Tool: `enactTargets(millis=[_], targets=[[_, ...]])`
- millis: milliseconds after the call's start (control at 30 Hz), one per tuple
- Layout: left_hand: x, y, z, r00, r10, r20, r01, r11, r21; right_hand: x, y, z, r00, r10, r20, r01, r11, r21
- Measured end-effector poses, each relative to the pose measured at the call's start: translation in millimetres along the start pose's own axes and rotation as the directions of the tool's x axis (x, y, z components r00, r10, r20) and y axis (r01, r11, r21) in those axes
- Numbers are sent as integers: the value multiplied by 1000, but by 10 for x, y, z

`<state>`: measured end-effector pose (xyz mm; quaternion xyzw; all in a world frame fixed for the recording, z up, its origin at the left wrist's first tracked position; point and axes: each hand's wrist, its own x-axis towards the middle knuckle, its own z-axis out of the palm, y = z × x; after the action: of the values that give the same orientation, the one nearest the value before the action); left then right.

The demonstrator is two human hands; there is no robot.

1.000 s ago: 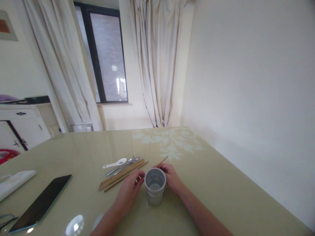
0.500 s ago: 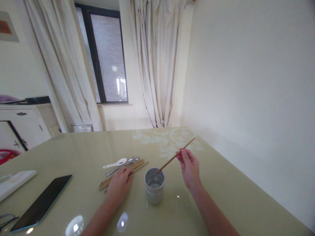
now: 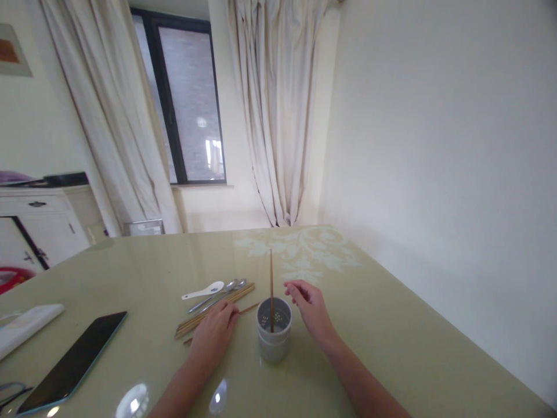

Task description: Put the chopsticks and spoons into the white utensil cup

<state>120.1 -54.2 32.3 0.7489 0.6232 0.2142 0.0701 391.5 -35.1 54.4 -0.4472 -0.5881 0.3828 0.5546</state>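
A grey cylindrical holder (image 3: 274, 348) with small holes in its base stands upright on the table. One brown wooden chopstick (image 3: 271, 278) stands in it, rising well above the rim. Just right of the rim is my right hand (image 3: 311, 307), its fingers loosely curled and apart from the chopstick, with nothing in them. My left hand (image 3: 215, 328) rests left of the holder, finger and thumb closed on a single chopstick (image 3: 249, 308) that points toward the holder. Beneath and beyond that hand lies a bundle of chopsticks (image 3: 239, 294), partly covered by the hand.
Behind the bundle lie a white ceramic spoon (image 3: 203, 289) and metal spoons (image 3: 229, 285). A dark tablet or phone (image 3: 73, 363) and a white packet (image 3: 28, 328) are at the left. A wall (image 3: 456, 203) borders the table's right side.
My right hand has let go of its chopstick, which now stands in the holder, and has moved slightly left. My left hand has shifted a little right along with a chopstick.
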Motion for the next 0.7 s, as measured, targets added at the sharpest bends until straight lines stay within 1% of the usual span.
enactTargets(millis=[100, 200, 300, 367, 433, 533, 600, 633, 667, 700], targets=[[-18, 88, -10, 994, 80, -74, -84, 995, -54, 5, 97, 67, 993, 50, 111, -48, 999, -20], [-54, 240, -12, 985, 105, -137, -132, 970, -202, -8, 122, 146, 974, 41, 222, -43, 999, 4], [-95, 378, -8, 982, 120, -145, -163, 927, -337, -18, 107, 179, 962, 35, 272, -44, 999, 28], [-114, 429, -7, 978, 136, -160, -189, 904, -383, -24, 101, 181, 955, 38, 293, -60, 996, 64], [-123, 452, -6, 972, 155, -176, -216, 886, -411, -32, 103, 188, 950, 40, 310, -87, 986, 141], [-120, 463, 5, 964, 182, -194, -250, 867, -432, -41, 96, 222, 952, 53, 300, -138, 953, 269], [-103, 448, 17, 960, 193, -202, -264, 864, -429, -37, 60, 234, 965, 52, 257, -134, 941, 310], [-87, 426, 20, 959, 190, -209, -263, 871, -415, -29, 30, 223, 977, 39, 210, -105, 943, 314], [-67, 389, 19, 960, 178, -217, -252, 884, -392, -17, -8, 195, 991, 17, 134, -58, 948, 314], [-42, 336, 12, 961, 157, -227, -232, 903, -361, 0, -49, 148, 1000, -11, 28, 2, 949, 314]])
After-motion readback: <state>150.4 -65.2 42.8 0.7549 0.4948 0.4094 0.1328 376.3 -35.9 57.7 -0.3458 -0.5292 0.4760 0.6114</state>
